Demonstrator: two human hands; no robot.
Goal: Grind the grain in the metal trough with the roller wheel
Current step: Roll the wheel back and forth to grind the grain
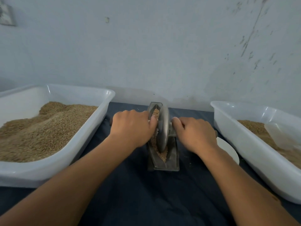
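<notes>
Roller wheel (162,129) between both hands (gripping)

A pale, scuffed wall (162,46) with dark marks at right rises behind the counter (138,193), draped in dark blue cloth.

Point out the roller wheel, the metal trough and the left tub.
roller wheel (163,128): head view, on its metal disc face.
metal trough (173,154): head view, on its right outer wall.
left tub (91,93): head view, on its far rim.

Dark cloth-covered table (133,193) with metal trough (172,160), two white tubs (81,154) (254,168), white disc (229,152).
</notes>
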